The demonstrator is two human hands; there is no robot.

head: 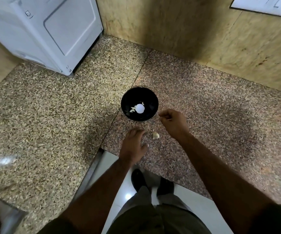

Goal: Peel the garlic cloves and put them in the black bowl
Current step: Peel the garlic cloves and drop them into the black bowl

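Several peeled garlic cloves (134, 109) lie inside the black bowl (139, 103); one unpeeled clove (155, 135) sits on the counter (52, 107) between the flat, spread left hand (133, 145) and the right hand (173, 122), whose fingers are curled; whether they pinch anything is unclear

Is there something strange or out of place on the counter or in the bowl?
Nothing stands out. The bowl sits upright with a few pale garlic pieces inside, and one clove lies on the counter between the hands.
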